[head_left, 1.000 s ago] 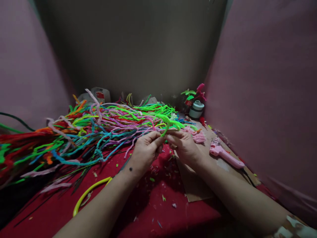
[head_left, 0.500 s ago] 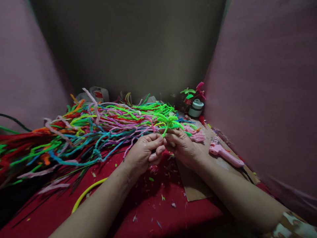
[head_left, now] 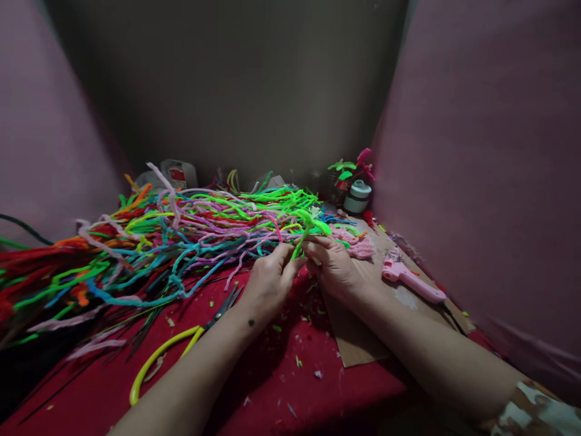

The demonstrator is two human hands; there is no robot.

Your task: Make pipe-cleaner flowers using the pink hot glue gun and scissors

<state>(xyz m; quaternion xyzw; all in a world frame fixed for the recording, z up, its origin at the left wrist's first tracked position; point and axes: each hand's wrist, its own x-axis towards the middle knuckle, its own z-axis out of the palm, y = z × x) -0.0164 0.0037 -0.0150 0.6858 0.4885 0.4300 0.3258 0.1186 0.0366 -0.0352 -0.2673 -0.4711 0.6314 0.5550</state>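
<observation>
Between my two hands stands a bright green pipe cleaner flower (head_left: pixel 307 225), its looped petals at the top and its stem running down to my fingers. My left hand (head_left: pixel 272 274) is closed, thumb and fingers pinching the lower stem. From the right, my right hand (head_left: pixel 332 266) grips the flower just under its petals with bent fingers. Just behind lies a heap of pipe cleaners (head_left: pixel 218 227) in green, pink, purple, blue and red. Yellow-handled scissors (head_left: pixel 166 348) rest on the red cloth, partly hidden by my left forearm.
A pink glue gun (head_left: pixel 413 280) lies on a cardboard sheet (head_left: pixel 358 345) at the right. Behind it are a pale lidded jar (head_left: pixel 357 197) and a pink pipe cleaner flower (head_left: pixel 365 160). Bits of fluff litter the red cloth (head_left: pixel 267 387). Walls close in on both sides.
My left hand has turned and its fingers now reach higher along the green stem. The left forearm has shifted right, uncovering more of the scissors. The flower's petals have turned.
</observation>
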